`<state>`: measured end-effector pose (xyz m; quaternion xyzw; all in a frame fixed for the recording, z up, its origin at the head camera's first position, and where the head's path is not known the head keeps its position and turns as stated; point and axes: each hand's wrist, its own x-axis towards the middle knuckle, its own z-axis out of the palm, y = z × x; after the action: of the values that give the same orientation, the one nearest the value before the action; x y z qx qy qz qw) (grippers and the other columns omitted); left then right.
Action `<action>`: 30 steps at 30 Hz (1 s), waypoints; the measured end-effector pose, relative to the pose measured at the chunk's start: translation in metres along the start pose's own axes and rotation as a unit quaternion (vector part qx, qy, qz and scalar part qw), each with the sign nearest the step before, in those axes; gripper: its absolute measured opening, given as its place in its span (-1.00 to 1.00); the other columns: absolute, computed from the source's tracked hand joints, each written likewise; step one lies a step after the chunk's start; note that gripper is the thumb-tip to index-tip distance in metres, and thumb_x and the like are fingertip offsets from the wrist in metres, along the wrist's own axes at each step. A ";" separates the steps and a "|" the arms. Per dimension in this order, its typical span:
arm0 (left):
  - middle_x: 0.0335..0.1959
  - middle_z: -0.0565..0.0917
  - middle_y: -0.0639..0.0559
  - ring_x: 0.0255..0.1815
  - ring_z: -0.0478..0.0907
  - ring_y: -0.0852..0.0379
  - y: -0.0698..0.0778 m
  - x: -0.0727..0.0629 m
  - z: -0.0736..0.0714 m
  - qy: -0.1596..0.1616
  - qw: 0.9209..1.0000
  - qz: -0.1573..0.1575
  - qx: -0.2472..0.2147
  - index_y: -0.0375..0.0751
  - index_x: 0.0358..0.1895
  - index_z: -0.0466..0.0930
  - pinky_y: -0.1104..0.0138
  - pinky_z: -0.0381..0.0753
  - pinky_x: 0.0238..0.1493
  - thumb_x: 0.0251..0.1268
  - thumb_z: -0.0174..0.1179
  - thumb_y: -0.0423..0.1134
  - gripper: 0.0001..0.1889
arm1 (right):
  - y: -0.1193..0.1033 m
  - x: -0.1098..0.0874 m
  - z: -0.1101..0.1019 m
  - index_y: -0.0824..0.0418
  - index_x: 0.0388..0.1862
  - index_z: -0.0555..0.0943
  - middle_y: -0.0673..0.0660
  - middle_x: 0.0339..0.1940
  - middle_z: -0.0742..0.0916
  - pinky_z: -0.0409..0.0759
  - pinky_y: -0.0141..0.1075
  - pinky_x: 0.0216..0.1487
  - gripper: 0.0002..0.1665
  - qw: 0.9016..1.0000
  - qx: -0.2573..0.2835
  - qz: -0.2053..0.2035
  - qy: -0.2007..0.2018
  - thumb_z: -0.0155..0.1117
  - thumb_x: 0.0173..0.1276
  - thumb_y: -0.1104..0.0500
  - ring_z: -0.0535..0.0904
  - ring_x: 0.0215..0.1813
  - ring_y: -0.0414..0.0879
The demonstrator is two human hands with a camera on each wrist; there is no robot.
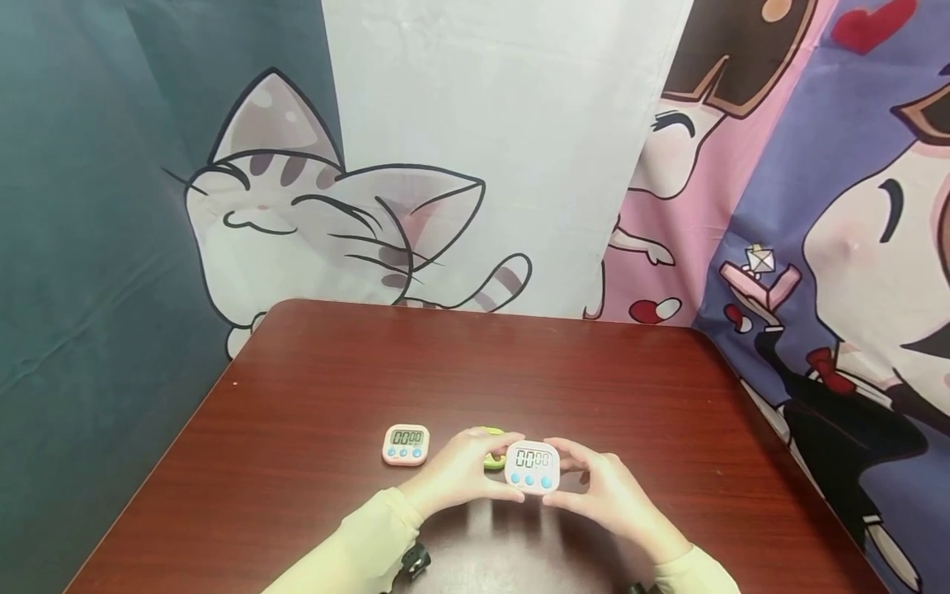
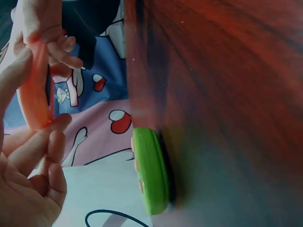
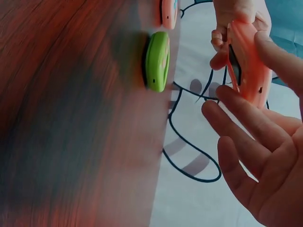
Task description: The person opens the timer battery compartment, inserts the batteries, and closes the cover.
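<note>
Both hands hold a pink digital timer above the table, its screen at zeros over a row of blue buttons. The left hand pinches the timer's left side between thumb and fingers. On the opposite side, the right hand grips its edge the same way. The right wrist view shows the pink timer from its side, with a dark patch on its back. Behind the left hand stands a green timer, partly hidden in the head view; the left wrist view shows the green timer side-on.
Another pink timer with blue buttons sits on the table left of the left hand. The reddish-brown table reaches back to a cartoon-printed curtain. More printed cloth hangs along both sides.
</note>
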<state>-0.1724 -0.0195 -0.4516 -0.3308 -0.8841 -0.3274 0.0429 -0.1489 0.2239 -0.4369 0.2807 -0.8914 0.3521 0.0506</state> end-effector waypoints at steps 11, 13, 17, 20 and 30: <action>-0.37 0.66 0.34 -0.34 0.38 0.30 0.005 0.031 0.017 0.010 0.987 0.008 0.163 0.11 0.04 0.60 0.26 0.22 -0.10 -0.28 0.41 0.32 -0.30 | 0.027 0.007 -0.007 0.12 0.21 0.44 -0.07 -0.36 0.71 0.57 -0.38 -0.38 -0.29 0.998 -0.004 0.026 -0.051 0.49 0.06 0.15 0.59 -0.40 -0.31; -0.38 0.66 0.38 -0.37 0.35 0.30 0.006 0.037 0.021 0.015 0.981 0.018 0.193 0.15 -0.05 0.62 0.26 0.19 -0.14 -0.30 0.41 0.34 -0.36 | 0.035 0.008 -0.008 0.11 0.22 0.43 -0.09 -0.37 0.69 0.56 -0.39 -0.38 -0.31 0.998 -0.008 0.024 -0.063 0.47 0.09 0.14 0.58 -0.39 -0.31; -0.49 0.61 0.39 -0.40 0.29 0.28 0.006 0.046 0.029 0.002 0.977 0.018 0.212 0.15 -0.22 0.62 0.27 0.16 -0.17 -0.31 0.40 0.35 -0.46 | 0.048 0.009 -0.007 0.19 0.20 0.43 -0.04 -0.31 0.70 0.58 -0.35 -0.33 -0.33 0.997 -0.012 0.018 -0.077 0.44 0.13 0.11 0.61 -0.32 -0.28; -0.55 0.59 0.38 -0.42 0.27 0.27 0.004 0.051 0.033 -0.013 0.975 0.014 0.221 0.15 -0.33 0.59 0.28 0.16 -0.19 -0.31 0.39 0.36 -0.51 | 0.055 0.011 -0.006 0.23 0.17 0.45 -0.04 -0.30 0.70 0.58 -0.32 -0.28 -0.35 0.996 -0.019 0.023 -0.088 0.45 0.12 0.09 0.61 -0.29 -0.26; -0.63 0.54 0.35 -0.48 0.31 0.23 -0.005 0.065 0.042 -0.047 0.965 0.000 0.259 0.14 -0.49 0.54 0.25 0.17 -0.24 -0.34 0.39 0.36 -0.54 | 0.063 0.021 0.000 0.23 0.08 0.54 0.01 -0.18 0.68 0.50 -0.22 -0.15 -0.39 0.992 -0.095 0.036 -0.076 0.50 0.04 0.09 0.56 -0.18 -0.17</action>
<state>-0.2198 0.0390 -0.4680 -0.3237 -0.9395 -0.0717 0.0860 -0.2001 0.2514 -0.4688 0.2684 -0.9316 0.2449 -0.0036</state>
